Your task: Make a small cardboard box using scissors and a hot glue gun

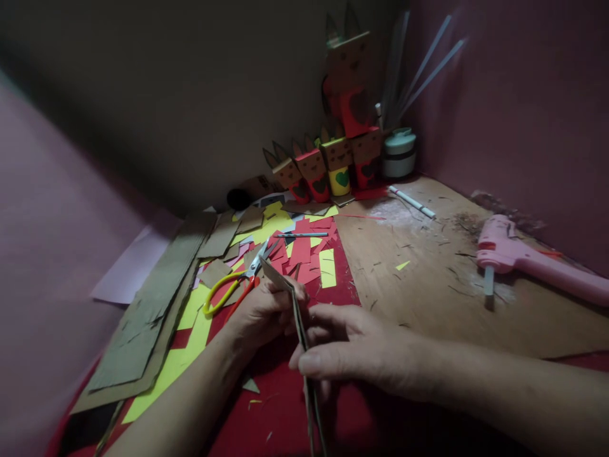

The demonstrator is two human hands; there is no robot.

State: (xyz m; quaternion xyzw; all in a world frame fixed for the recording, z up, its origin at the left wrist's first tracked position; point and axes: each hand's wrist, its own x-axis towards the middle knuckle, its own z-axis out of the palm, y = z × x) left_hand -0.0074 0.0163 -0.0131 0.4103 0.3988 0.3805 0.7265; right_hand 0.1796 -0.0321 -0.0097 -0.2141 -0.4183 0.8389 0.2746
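A: And the folded cardboard piece (298, 317), where is it held?

B: Just right of the scissors (252, 269) and nearer the camera! It is held up edge-on, its top flap tilted leftward, toward the scissors.

A: And the grips?

B: Right by the scissors, the upper part is clasped in the left hand (266, 311), fingers curled; whether the scissors' orange handle is touched cannot be told. Farther right of the scissors, the lower part is pinched by the right hand (347, 343), thumb laid on one side, a fingertip showing past the other.

A: And around the scissors?

B: Red paper scraps (302, 254) are strewn to their right, corrugated cardboard sheets (157, 304) stacked to their left. Well to their right, a pink glue gun (499, 247) is laid on its side.

A: Beyond them?

B: Behind the scissors and off to the right, small eared figures (311, 164) are lined up, hearts stuck on their fronts, a larger figure (351, 70) perched above. Past those, a lidded pot (399, 155) is seen!
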